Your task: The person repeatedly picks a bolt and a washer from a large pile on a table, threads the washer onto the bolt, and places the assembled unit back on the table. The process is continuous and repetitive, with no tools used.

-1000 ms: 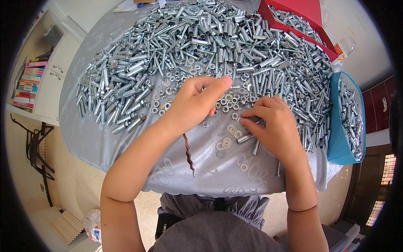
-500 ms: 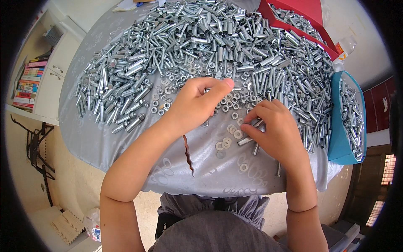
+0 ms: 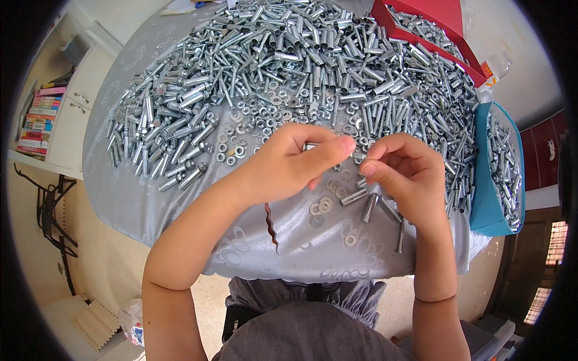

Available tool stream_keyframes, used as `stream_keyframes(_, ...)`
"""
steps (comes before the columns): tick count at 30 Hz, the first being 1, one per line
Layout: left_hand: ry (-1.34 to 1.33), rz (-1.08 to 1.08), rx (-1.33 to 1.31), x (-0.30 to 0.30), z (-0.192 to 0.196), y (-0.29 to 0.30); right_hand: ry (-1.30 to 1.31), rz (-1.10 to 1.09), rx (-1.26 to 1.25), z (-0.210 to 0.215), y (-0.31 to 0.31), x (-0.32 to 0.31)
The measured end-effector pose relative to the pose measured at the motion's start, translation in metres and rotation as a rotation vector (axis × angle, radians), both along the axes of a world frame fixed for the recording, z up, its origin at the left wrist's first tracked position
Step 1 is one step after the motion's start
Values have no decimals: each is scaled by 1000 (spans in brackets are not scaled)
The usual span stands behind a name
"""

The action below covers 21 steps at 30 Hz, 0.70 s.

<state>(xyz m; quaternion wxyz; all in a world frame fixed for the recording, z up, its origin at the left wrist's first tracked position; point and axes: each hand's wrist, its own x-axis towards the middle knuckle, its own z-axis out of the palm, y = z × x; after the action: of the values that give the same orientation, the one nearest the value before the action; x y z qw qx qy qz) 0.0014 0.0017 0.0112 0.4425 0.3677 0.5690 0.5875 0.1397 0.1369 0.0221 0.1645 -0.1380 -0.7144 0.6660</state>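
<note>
My left hand [image 3: 292, 161] is closed round a silvery bolt, mostly covered by thumb and fingers. Its threaded end [image 3: 359, 156] sticks out past the thumb. At that end, the fingers of my right hand [image 3: 412, 177] are pinched together; any small part between them is hidden. Below the hands lie flat washers [image 3: 325, 205], and a metal sleeve [image 3: 370, 207] sits by the right wrist. Loose hex nuts [image 3: 231, 160] are spread beyond the left forearm. Bolts fitted with sleeves and nuts [image 3: 192, 177] lie in a heap at the left.
A large pile of metal sleeves [image 3: 307, 51] covers the table's far half, with long bolts along the right. A red box [image 3: 472, 69] and a blue bin [image 3: 490, 210], both filled with metal parts, stand at the right. The grey tablecloth [image 3: 283, 259] has a wavy tear [image 3: 270, 228].
My right hand has come up from the sleeves on the cloth to the bolt's end. My left hand has moved right and slightly nearer with the bolt, so the two hands now meet.
</note>
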Motion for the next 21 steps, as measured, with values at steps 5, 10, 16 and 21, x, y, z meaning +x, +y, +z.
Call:
stream_keyframes(5,-39,-104,11,-1,2,-3,109,57,-12,-5,1,1)
stream_keyframes(10,-52,-82,-4,2,3,-2,166,86,-56,-5,2,3)
stream_keyframes(16,-25,-182,-2,1,5,-4,144,96,-123,-4,1,2)
stream_keyframes(21,-34,-219,-4,-1,7,-6,250,94,-21,-11,1,0)
